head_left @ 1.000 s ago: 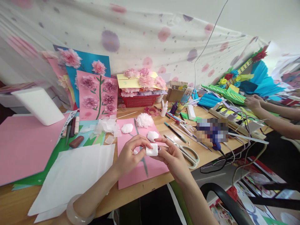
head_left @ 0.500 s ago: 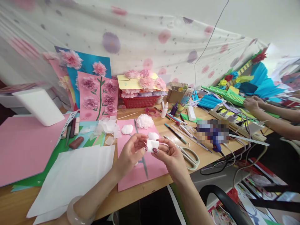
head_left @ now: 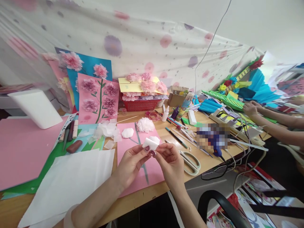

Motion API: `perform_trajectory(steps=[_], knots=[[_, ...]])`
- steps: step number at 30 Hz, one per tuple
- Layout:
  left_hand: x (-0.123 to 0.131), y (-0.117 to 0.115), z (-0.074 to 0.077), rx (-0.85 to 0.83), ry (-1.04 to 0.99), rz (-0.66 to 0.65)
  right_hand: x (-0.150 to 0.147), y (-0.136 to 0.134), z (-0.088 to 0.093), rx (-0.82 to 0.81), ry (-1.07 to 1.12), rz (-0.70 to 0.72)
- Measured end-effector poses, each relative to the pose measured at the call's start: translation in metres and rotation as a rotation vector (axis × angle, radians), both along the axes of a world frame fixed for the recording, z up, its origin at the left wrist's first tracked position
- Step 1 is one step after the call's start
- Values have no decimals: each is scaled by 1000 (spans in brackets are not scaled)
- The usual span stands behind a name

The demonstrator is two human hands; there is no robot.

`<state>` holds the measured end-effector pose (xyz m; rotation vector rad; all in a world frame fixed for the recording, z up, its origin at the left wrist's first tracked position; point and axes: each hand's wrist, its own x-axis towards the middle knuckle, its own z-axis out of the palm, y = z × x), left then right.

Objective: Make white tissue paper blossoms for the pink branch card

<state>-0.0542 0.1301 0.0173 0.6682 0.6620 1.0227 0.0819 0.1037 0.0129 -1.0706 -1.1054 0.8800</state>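
A small folded piece of white tissue paper is pinched between my left hand and my right hand, both closed at the fingertips. Beneath them lies a sheet of pink card with a painted grey-green stem. A fluffy white paper flower rests at the card's top, and a flat white tissue piece lies to its left. Another white piece partly shows just behind the held paper; whether it touches is hard to tell. Scissors with pale handles lie right of my right hand.
White paper sheets and a pile of thin paper squares lie to the left. A red basket of paper flowers stands behind. Pens, a glue bottle and a power strip are rightward. Another person's hands work at far right.
The paper between my fingers has been turned and tilted, its left end now under my left thumb. My right fingers have shifted lower along it. The view has moved slightly.
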Motion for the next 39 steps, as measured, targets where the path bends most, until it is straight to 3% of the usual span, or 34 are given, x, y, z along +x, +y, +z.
perform_trajectory(steps=[2,5,7,12,17,21,26,29,32,36,39], knots=[[-2,3,0,-65,-58,31,18,-7,0,-43,-298,-53],[-5,8,0,-106,-122,86,59,-21,-5,-173,-848,-251],[-6,10,1,-111,-143,110,86,-28,-13,-217,-1099,-336],[-6,10,1,-156,-184,122,120,-26,-35,-292,-1377,-288],[-4,10,7,-220,-229,163,127,-11,-28,-270,-1434,-191],[-3,10,12,-331,-301,204,135,-18,-13,-325,-1243,-122],[-4,10,9,-397,-377,159,128,-33,1,-434,-576,141],[-5,10,7,-381,-380,135,101,-33,5,-444,-48,280],[-7,10,8,-363,-381,132,62,-30,4,-341,389,349],[-9,10,9,-351,-414,109,16,-31,8,-261,674,523],[-10,11,10,-367,-432,99,0,-34,14,-252,818,722]])
